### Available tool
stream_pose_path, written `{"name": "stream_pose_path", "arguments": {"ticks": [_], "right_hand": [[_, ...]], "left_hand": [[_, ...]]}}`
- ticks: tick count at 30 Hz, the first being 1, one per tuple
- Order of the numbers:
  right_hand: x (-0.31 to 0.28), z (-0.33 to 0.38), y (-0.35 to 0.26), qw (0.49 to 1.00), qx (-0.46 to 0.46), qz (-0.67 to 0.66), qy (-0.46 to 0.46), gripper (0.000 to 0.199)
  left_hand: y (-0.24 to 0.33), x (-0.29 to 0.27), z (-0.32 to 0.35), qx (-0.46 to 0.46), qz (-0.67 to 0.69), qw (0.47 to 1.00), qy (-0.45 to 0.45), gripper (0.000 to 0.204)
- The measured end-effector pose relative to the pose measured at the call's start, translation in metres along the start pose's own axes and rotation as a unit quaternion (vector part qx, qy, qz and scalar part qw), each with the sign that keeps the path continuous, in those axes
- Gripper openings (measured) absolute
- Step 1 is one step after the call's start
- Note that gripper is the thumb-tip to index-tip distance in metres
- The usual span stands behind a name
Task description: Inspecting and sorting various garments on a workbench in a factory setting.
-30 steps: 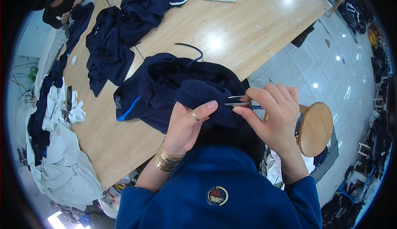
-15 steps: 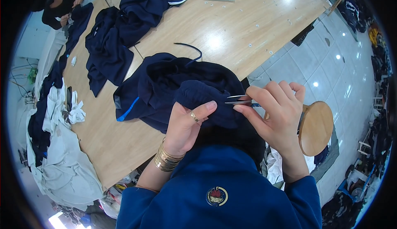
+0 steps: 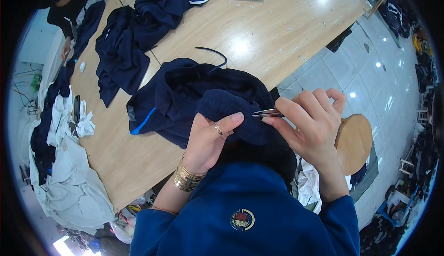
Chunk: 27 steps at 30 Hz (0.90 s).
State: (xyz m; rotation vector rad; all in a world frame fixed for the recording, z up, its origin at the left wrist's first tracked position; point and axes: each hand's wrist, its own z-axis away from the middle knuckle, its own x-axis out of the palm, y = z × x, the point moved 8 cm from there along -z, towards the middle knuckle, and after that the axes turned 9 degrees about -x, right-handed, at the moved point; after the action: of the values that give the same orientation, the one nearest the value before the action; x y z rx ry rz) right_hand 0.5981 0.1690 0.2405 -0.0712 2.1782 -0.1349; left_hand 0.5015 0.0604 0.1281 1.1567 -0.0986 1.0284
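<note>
Pale wooden table (image 3: 259,38) flanked by tiled floor (image 3: 344,71); more dark clothes (image 3: 159,13) heaped farther back. Navy garment (image 3: 203,101) bunched at near edge, its gathered part pinched by left hand (image 3: 208,140), thumb uppermost. Small metal snips (image 3: 267,112) gripped by right hand (image 3: 312,122), blades nearly together, tips held at fabric; contact cannot be told. Round wooden stool (image 3: 356,145) partly hidden by right wrist.

1. Deep blue top (image 3: 208,209), with a round, pale yellow and dark red emblem (image 3: 243,219).
2. The sleeves (image 3: 341,223) are the same plain blue and end near the elbows.
3. On the left hand (image 3: 205,139) I can make out a patterned gold ring (image 3: 218,128), around the thumb.
4. Thin gold bangles (image 3: 186,177) are stacked by that wrist, shiny even from here.
</note>
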Motion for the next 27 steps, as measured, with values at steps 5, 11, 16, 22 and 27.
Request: {"name": "stream_pose_path", "arguments": {"ticks": [5, 11, 16, 22, 27], "right_hand": [[-0.0013, -0.0010, -0.0006, 1.000, -0.003, 0.006, -0.004, 0.025], [-0.0026, -0.0009, -0.0010, 1.000, -0.007, 0.009, 0.000, 0.025], [-0.0033, -0.0016, -0.0013, 1.000, -0.012, 0.010, 0.004, 0.025], [-0.0022, -0.0018, 0.0003, 0.999, -0.016, 0.030, 0.002, 0.018], [-0.0006, -0.0021, -0.0005, 0.999, -0.027, 0.036, 0.000, 0.017]], "left_hand": [[0.0014, 0.0018, -0.0002, 0.008, -0.006, 1.000, -0.001, 0.018], [0.0012, 0.0025, -0.0003, 0.006, -0.006, 1.000, 0.003, 0.017], [0.0014, 0.0029, -0.0006, 0.005, -0.005, 1.000, 0.008, 0.017], [0.0016, 0.0005, -0.0016, -0.001, -0.011, 1.000, 0.007, 0.017], [0.0042, 0.0022, -0.0010, 0.008, 0.005, 1.000, 0.004, 0.017]]}}
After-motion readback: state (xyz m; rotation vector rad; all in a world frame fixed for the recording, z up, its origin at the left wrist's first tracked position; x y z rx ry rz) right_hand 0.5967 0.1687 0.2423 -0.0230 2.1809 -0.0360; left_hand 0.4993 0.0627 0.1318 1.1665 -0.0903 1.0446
